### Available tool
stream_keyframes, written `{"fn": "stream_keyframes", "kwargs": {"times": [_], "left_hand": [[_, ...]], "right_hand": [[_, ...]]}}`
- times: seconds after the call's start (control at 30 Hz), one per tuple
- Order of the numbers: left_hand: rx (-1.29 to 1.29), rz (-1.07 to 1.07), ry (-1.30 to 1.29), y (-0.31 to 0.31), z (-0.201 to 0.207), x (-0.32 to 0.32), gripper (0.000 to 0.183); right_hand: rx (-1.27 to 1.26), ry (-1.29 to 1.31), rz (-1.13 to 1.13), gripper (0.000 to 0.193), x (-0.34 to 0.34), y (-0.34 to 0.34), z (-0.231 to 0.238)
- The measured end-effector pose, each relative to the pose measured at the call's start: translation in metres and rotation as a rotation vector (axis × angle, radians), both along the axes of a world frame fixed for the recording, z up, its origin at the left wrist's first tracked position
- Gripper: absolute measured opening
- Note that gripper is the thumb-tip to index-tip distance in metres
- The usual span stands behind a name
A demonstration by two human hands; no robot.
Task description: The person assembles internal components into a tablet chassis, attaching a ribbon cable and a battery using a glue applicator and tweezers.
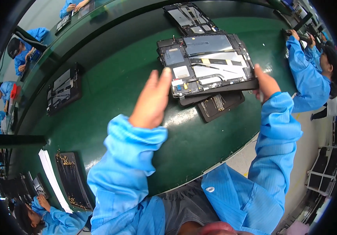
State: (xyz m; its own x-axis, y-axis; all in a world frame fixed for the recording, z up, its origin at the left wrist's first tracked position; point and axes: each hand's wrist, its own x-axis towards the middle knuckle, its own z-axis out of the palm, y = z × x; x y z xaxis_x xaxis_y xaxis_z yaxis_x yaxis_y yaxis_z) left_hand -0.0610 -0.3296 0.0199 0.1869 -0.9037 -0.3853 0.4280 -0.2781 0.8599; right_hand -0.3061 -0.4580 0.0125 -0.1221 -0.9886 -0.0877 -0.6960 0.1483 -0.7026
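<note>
An opened tablet (211, 64), its inner boards, silver battery panels and cables showing, lies slightly tilted on top of a stack. My left hand (153, 98) is at the tablet's left edge, fingers stretched out and thumb up by the corner, not wrapped around anything. At the right edge my right hand (268, 84) closes on the tablet's near corner; some of its fingers are hidden below the edge. Beneath the stack a black tray (225, 109) with thin metallic strips sticks out toward me. Behind, another opened tablet (190, 17) lies partly covered.
Farther left on the green table (117, 74) lies another opened tablet (63, 91). A black tray of gold-tipped dark strips (72, 180) sits near left beside a long white strip (53, 176). Co-workers in blue work at right (307, 74) and along the left. A rack (325, 170) stands at right.
</note>
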Motion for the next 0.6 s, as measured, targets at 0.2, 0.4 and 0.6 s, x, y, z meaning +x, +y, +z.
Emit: {"fn": "stream_keyframes", "kwargs": {"times": [0.2, 0.4, 0.6], "left_hand": [[-0.274, 0.007, 0.061, 0.004, -0.020, 0.012, 0.035], [-0.095, 0.554, -0.186, 0.118, 0.002, 0.057, 0.037], [0.203, 0.771, -0.443, 0.247, -0.027, 0.080, 0.039]], "right_hand": [[0.239, -0.363, 0.113, 0.044, 0.018, 0.023, 0.011], [0.268, -0.499, 0.203, 0.045, 0.079, 0.119, 0.024], [0.176, -0.382, 0.756, 0.034, 0.122, 0.193, -0.033]]}}
